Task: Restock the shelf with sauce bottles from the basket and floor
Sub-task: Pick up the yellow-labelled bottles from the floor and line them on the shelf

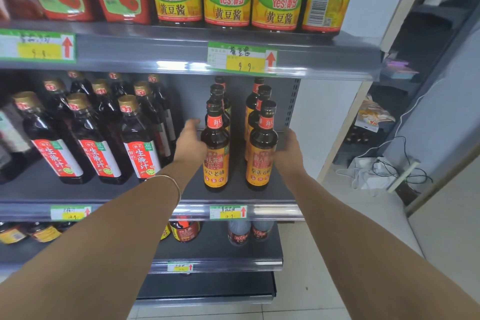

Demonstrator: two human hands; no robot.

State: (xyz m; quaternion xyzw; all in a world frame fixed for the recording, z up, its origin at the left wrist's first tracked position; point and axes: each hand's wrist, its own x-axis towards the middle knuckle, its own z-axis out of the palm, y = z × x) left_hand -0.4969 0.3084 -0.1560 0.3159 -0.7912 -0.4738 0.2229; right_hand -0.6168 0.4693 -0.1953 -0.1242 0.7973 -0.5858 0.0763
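Mid-frame, my open, empty left hand [191,139] and right hand [288,149] flank the front soy bottles [216,161]; I'd square them gently.

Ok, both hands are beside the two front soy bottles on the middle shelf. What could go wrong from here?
1. The left bottle and right bottle are tall, narrow and close to the shelf edge; a nudge from the left hand or right hand might tip one off.
2. The left arm passes close to the red-label bottles and could knock them.
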